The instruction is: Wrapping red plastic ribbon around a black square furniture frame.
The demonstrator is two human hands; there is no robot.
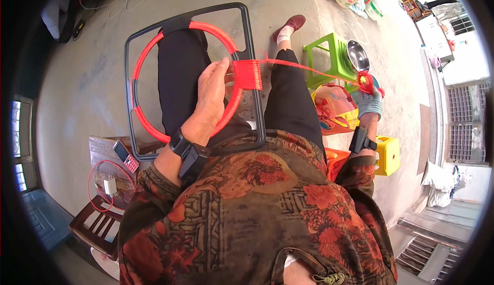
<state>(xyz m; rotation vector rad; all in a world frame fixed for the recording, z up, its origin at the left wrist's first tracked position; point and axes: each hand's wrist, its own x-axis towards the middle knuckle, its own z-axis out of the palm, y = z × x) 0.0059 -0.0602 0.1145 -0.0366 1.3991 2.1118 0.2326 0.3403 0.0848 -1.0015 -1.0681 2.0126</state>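
A black frame with rounded corners (pixel 127 58) lies across my lap, mostly over the left thigh. Inside it sits a ring (pixel 138 71) wrapped in red cord, with some black stretches left bare. My left hand (pixel 210 92) grips the ring's right side, the thumb next to a wide band of tightly wound red cord (pixel 247 74) that joins ring and frame. From this band a red strand (pixel 309 69) runs taut to the right. At its far end my right hand (pixel 370 106), in a grey glove, is closed on a bundle of red cord (pixel 365 82).
A green stool (pixel 329 53) with a metal bowl (pixel 357 55) stands right of my legs. Nearer are a red-and-yellow bag (pixel 334 108) and a yellow stool (pixel 387 155). At left, a phone (pixel 125 154) and a red loop (pixel 92 172) rest on a wooden surface.
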